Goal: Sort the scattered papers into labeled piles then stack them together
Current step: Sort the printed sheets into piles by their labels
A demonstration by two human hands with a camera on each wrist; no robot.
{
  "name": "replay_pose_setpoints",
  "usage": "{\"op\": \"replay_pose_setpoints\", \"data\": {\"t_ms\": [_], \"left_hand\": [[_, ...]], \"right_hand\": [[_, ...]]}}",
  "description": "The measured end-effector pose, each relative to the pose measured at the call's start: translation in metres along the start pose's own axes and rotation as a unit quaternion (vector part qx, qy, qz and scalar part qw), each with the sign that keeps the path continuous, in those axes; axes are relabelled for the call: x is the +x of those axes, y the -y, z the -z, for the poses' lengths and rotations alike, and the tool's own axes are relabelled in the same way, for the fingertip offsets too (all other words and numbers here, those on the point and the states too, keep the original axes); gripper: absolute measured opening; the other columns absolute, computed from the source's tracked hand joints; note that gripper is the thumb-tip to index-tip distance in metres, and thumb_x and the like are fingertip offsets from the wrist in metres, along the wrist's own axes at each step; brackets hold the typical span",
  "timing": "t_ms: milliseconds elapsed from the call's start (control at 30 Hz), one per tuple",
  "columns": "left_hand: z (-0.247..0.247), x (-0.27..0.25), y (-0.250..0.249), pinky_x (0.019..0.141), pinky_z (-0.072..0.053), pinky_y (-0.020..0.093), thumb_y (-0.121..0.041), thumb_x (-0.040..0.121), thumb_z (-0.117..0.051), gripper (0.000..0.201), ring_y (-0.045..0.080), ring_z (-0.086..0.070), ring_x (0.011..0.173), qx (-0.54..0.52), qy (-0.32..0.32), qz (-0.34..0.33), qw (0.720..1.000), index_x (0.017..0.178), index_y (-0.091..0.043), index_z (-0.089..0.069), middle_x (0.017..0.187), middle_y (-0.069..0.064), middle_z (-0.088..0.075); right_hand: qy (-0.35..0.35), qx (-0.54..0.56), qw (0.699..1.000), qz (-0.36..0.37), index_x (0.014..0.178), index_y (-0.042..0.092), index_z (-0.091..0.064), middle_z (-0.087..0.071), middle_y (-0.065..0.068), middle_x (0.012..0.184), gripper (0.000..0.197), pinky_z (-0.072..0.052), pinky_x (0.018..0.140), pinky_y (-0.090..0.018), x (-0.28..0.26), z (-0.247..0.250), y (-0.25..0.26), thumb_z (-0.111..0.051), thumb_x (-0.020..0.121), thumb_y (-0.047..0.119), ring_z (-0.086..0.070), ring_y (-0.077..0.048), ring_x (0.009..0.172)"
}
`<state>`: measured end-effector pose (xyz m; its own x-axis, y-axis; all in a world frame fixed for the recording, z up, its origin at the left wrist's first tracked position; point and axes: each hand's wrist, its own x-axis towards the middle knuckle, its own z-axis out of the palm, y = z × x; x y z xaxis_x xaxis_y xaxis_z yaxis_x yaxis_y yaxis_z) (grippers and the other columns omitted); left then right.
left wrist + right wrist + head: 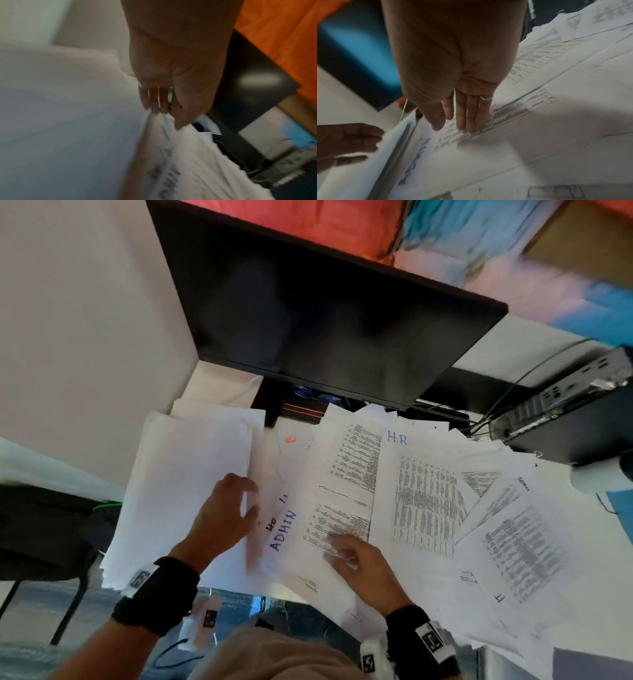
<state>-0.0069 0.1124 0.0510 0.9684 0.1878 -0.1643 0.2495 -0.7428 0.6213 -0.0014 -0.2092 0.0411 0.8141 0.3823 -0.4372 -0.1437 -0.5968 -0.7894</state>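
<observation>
My left hand [245, 496] lies flat on the right edge of a thick stack of blank white sheets [185, 484], fingers spread and straight; the left wrist view shows the fingertips [154, 108] touching paper. Beside it lies a sheet marked ADMIN [284, 530] in blue. My right hand [339, 549] is open, its straight fingertips [471, 128] pressing on a printed sheet [346, 484] that overlaps the ADMIN sheet [416, 159]. Further right lie a sheet marked H.R. [399, 440] and one marked IT [503, 594], in a loose spread of printed pages.
A dark monitor [325, 320] stands behind the papers, its stand [274, 402] just past them. A computer case with cables [561, 409] sits at the back right. A white wall [85, 337] borders the left. The desk's front edge is close to my wrists.
</observation>
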Motion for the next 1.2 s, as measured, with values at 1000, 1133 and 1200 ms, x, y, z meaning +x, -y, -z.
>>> {"op": "replay_pose_setpoints", "data": {"t_ms": [1000,1133,1200], "left_hand": [[-0.191,0.061,-0.189,0.091,-0.061,0.04,-0.018,0.092,-0.08,0.033,0.028,-0.074,0.105,-0.218,0.252,0.142,0.932,0.122,-0.008,-0.073,0.111,0.007,-0.079],[-0.174,0.057,-0.192,0.079,-0.059,0.024,-0.017,0.094,-0.077,0.028,0.022,-0.074,0.1,-0.199,0.28,0.112,0.932,0.12,-0.008,-0.071,0.111,0.009,-0.078],[-0.165,0.056,-0.19,0.092,-0.059,0.036,-0.023,0.094,-0.078,0.033,0.026,-0.073,0.107,-0.176,0.297,0.102,0.933,0.123,-0.011,-0.07,0.112,0.006,-0.079]], "right_hand": [[-0.444,0.086,0.868,-0.206,0.12,0.016,-0.066,-0.064,-0.003,0.122,0.04,-0.048,0.1,-0.035,-0.097,0.193,-0.16,-0.084,0.087,0.03,-0.061,-0.027,0.116],[-0.442,0.065,0.813,-0.373,0.144,0.002,-0.049,-0.051,-0.03,0.139,0.086,-0.035,0.114,-0.046,-0.111,0.258,-0.199,-0.089,0.079,0.041,-0.045,-0.044,0.135],[-0.412,0.064,0.82,-0.391,0.151,0.0,-0.037,-0.046,-0.03,0.144,0.107,-0.037,0.114,-0.049,-0.111,0.273,-0.212,-0.093,0.073,0.046,-0.041,-0.046,0.139]]}}
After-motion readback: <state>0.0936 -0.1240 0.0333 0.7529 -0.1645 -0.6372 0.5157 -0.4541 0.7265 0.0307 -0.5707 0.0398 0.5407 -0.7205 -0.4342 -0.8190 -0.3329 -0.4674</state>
